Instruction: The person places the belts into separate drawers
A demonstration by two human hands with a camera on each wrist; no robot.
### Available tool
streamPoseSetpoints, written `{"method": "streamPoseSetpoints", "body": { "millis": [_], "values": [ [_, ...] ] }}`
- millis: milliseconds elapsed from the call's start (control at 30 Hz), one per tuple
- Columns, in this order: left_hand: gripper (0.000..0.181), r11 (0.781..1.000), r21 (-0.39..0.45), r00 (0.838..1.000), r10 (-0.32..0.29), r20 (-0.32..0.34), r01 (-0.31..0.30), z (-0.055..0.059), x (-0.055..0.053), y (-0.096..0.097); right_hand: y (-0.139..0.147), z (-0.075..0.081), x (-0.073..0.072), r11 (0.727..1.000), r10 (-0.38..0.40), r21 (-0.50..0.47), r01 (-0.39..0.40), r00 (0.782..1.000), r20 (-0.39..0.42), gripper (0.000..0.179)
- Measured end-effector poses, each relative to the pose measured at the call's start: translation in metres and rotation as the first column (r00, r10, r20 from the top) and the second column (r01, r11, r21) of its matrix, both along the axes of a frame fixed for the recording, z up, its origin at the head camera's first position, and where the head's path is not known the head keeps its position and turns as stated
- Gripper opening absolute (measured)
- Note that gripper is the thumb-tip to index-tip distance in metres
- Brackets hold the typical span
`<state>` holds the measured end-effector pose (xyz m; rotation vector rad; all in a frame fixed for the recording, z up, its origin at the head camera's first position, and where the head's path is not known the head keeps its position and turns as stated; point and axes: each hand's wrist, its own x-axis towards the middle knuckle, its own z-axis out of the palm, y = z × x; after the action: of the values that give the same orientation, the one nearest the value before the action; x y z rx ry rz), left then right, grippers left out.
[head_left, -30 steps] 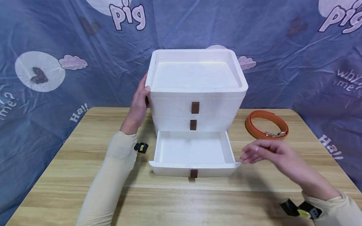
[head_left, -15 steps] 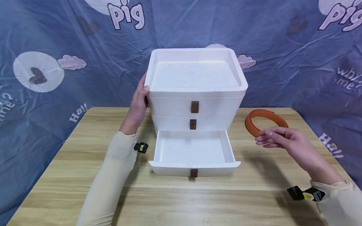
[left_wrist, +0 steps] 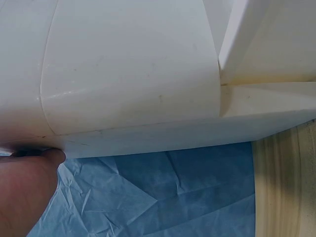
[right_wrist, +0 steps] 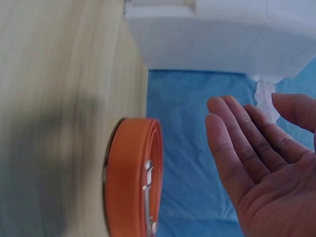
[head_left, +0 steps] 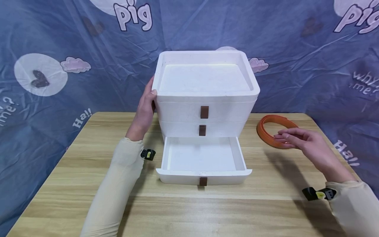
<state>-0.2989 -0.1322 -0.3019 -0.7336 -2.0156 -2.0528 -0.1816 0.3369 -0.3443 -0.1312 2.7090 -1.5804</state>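
A white desktop drawer unit (head_left: 177, 113) with brown pull tabs stands at the back of the table. Its bottom drawer (head_left: 204, 154) is pulled out, with nothing inside. My left hand (head_left: 143, 110) holds the unit's left side under the rim, the thumb at the front corner; the left wrist view shows part of that hand (left_wrist: 27, 190) against the white wall. To the unit's right lies a coiled orange belt (head_left: 265, 133) with a silver buckle (right_wrist: 148, 192). Over the belt's near right part hovers my right hand (head_left: 311, 144), palm turned inward, fingers extended and holding nothing.
The wooden table (head_left: 88, 184) ends at a blue printed cloth (head_left: 118, 82) hanging behind and at the sides. An open shallow tray (head_left: 204, 79) tops the drawer unit. The pulled-out drawer juts toward the front.
My right hand has moved from beside the drawer's right front corner rightward and back to the belt. The left hand, drawer unit and belt have stayed in place.
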Motion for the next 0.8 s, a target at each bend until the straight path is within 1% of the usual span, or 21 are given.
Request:
{"method": "streamPoseSetpoints", "body": {
  "millis": [100, 200, 367, 500, 600, 800],
  "values": [
    [0.062, 1.0, 0.007, 1.0, -0.009, -0.001, 0.009, 0.0, 0.0, 0.001, 0.007, -0.005, -0.004, 1.0, -0.02, 0.017, 0.02, 1.0, -0.004, 0.036],
    [0.061, 1.0, 0.013, 1.0, -0.016, -0.009, 0.016, 0.0, -0.001, 0.002, 0.013, -0.008, -0.007, 0.995, -0.059, 0.077, 0.058, 0.998, 0.007, 0.04],
    [0.062, 1.0, 0.009, 1.0, -0.009, -0.017, 0.009, 0.0, -0.002, 0.001, 0.017, -0.01, -0.011, 0.972, -0.107, 0.214, 0.099, 0.994, 0.024, 0.048],
    [0.062, 1.0, 0.012, 1.0, -0.007, -0.021, 0.007, 0.0, -0.002, 0.0, 0.017, -0.012, -0.013, 0.961, -0.13, 0.252, 0.113, 0.99, 0.054, 0.054],
    [0.062, 1.0, 0.006, 1.0, -0.006, -0.022, 0.006, 0.0, -0.002, 0.0, 0.018, -0.016, -0.015, 0.954, -0.127, 0.279, 0.106, 0.99, 0.06, 0.055],
    [0.062, 1.0, -0.016, 1.0, -0.002, -0.013, 0.001, 0.0, -0.001, -0.002, 0.02, -0.025, -0.018, 0.94, -0.099, 0.332, 0.076, 0.994, 0.051, 0.05]
  ]
}}
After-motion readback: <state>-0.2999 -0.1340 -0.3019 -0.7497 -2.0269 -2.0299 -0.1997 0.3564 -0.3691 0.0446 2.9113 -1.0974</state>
